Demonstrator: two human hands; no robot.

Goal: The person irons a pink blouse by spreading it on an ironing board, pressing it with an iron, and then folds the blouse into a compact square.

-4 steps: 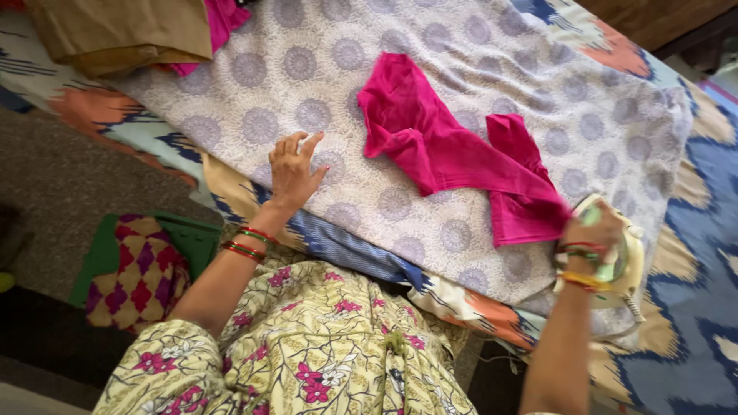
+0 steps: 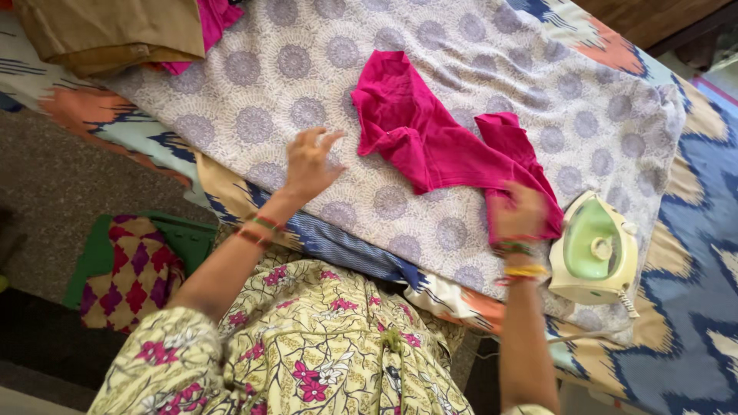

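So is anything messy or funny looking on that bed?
The pink garment lies crumpled and twisted on the patterned sheet, not flat. The right hand touches its lower edge, beside the green iron. The left hand hovers over the sheet.

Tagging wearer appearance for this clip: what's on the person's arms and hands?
Both forearms are bare. The left hand has red and green bangles at the wrist. The right hand has red, green and yellow bangles. Yellow-cream floral sleeves with pink flowers sit higher up the arms.
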